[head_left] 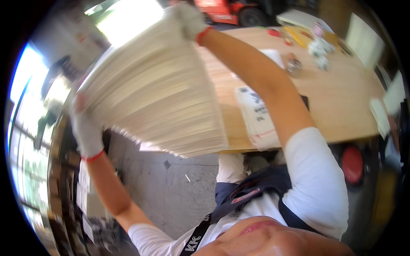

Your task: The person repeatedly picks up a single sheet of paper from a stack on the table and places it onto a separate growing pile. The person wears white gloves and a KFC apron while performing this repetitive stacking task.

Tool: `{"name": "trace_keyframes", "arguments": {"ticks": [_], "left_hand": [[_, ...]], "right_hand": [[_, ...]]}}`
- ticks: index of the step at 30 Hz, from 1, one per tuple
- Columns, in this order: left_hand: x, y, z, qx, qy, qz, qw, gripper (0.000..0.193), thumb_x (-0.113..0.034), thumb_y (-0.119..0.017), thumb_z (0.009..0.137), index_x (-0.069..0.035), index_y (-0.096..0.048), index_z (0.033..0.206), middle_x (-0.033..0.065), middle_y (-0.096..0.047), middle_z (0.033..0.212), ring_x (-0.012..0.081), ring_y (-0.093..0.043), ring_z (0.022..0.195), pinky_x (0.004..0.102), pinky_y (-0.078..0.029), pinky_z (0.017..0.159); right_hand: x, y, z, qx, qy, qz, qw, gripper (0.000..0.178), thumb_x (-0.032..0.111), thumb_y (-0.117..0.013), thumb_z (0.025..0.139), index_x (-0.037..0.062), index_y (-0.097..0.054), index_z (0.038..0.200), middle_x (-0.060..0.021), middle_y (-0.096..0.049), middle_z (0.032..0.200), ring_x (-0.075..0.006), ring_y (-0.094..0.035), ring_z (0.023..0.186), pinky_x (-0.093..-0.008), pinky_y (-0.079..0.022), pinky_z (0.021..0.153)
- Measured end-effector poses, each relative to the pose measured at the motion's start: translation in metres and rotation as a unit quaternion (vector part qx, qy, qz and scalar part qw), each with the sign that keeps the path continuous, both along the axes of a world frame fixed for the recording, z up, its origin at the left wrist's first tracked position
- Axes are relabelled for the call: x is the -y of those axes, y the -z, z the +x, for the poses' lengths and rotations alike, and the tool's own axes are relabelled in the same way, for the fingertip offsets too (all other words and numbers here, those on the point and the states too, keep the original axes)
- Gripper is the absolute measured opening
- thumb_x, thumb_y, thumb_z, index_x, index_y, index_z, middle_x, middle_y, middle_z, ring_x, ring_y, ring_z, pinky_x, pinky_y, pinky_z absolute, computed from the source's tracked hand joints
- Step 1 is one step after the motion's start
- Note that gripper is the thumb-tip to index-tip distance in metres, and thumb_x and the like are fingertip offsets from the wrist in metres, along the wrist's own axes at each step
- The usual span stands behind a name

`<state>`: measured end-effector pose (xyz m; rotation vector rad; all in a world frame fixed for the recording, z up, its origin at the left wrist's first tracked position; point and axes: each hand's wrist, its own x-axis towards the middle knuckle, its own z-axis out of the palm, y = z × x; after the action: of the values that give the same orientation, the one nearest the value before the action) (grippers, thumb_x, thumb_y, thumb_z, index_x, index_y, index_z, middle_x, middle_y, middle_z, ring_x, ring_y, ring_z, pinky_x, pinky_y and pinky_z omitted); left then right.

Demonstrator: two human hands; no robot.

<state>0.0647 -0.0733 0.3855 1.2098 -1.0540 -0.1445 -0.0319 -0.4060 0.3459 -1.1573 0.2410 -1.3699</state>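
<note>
A thick stack of white paper sheets is held up at the left end of the table, its layered edges turned toward me and blurred by motion. My left hand, in a white glove with a red cuff, grips the stack's left side. At the far top corner, my right hand, gloved the same way, closes on the stack. The fingers of both hands are partly blurred. Below my right forearm, a white printed sheet or packet lies on the wooden table.
Toward the back right of the table are a small white figurine, a glass jar and a yellow object. A red stool stands below the right edge. Boxes are piled at the left; a red vehicle is behind.
</note>
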Motion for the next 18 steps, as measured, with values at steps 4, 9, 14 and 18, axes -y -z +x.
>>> {"name": "trace_keyframes", "arguments": {"ticks": [4, 9, 14, 18], "left_hand": [[-0.049, 0.003, 0.075, 0.543, -0.412, 0.154, 0.716, 0.044, -0.018, -0.044, 0.091, 0.003, -0.039, 0.129, 0.0205, -0.050, 0.122, 0.0328, -0.053, 0.105, 0.0360, -0.043, 0.090], [-0.028, 0.084, -0.014, 0.458, -0.347, -0.077, 0.815, 0.044, -0.015, -0.050, 0.086, 0.001, -0.041, 0.127, 0.0205, -0.048, 0.124, 0.0344, -0.049, 0.111, 0.0371, -0.041, 0.093], [0.013, 0.208, -0.181, 0.246, 0.073, 0.034, 0.966, 0.045, -0.012, -0.056, 0.081, 0.000, -0.045, 0.123, 0.0183, -0.046, 0.126, 0.0325, -0.045, 0.117, 0.0373, -0.038, 0.096], [0.082, 0.239, -0.316, 0.262, 0.345, 0.165, 0.886, 0.046, -0.009, -0.061, 0.077, -0.001, -0.048, 0.120, 0.0166, -0.045, 0.128, 0.0309, -0.041, 0.121, 0.0375, -0.035, 0.099]], "right_hand": [[-0.002, -0.020, -0.043, -0.129, 0.188, -0.282, 0.932, 0.025, 0.017, -0.049, 0.087, 0.0082, -0.054, 0.109, -0.0082, -0.054, 0.099, -0.0240, -0.055, 0.087, -0.0339, -0.046, 0.071], [0.028, 0.053, -0.125, -0.261, 0.432, -0.415, 0.757, 0.031, 0.020, -0.046, 0.088, 0.0070, -0.051, 0.116, -0.0123, -0.054, 0.113, -0.0265, -0.055, 0.101, -0.0357, -0.047, 0.081], [-0.021, 0.170, -0.313, -0.070, -0.006, 0.064, 0.996, 0.032, 0.023, -0.056, 0.088, 0.0047, -0.055, 0.115, -0.0027, -0.059, 0.100, -0.0114, -0.056, 0.088, -0.0266, -0.046, 0.081], [-0.059, 0.248, -0.473, -0.038, 0.175, 0.219, 0.959, 0.023, 0.020, -0.048, 0.091, 0.0058, -0.057, 0.107, -0.0059, -0.061, 0.098, -0.0149, -0.059, 0.085, -0.0272, -0.049, 0.076]]}}
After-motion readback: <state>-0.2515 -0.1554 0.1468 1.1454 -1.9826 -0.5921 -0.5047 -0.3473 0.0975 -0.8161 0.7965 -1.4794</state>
